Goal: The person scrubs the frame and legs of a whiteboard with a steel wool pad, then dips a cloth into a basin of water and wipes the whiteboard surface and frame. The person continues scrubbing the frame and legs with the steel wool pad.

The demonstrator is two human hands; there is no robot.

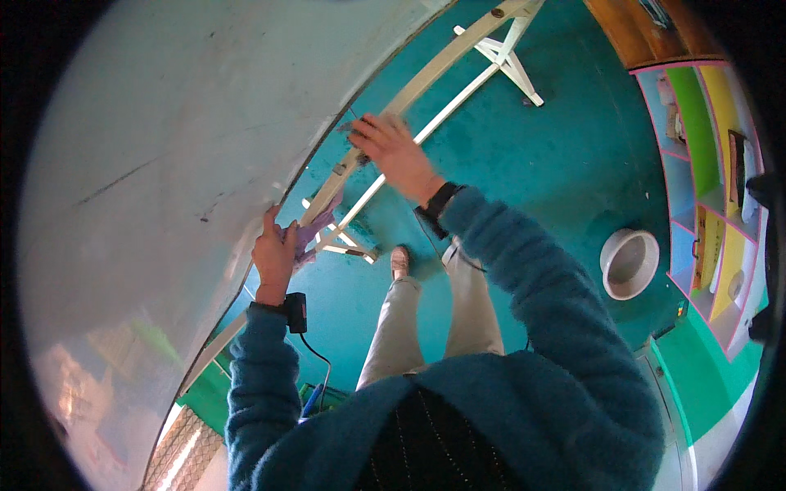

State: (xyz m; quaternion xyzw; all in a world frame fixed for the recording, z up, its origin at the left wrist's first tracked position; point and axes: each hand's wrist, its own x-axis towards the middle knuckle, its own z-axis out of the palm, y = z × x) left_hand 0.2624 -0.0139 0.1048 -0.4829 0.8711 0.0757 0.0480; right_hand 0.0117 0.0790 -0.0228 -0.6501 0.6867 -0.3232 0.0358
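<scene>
A large grey-white tabletop with dark scuff marks fills the left side. My left hand is at its edge, gripping a purple cloth that hangs beside the edge. Farther up, my right hand rests over the beige wooden bench that runs alongside the tabletop. Its fingers are slightly spread near the tabletop's edge, and a small dark piece shows by the fingertips; whether the hand holds it is unclear. Both wrists wear black bands, the left one with a small box and cable.
White crossed legs support the bench above a green floor. A white basin stands on the floor at the right. Behind it is a colourful shelf unit with pink edges, next to a brown wooden piece of furniture. My feet are below the bench.
</scene>
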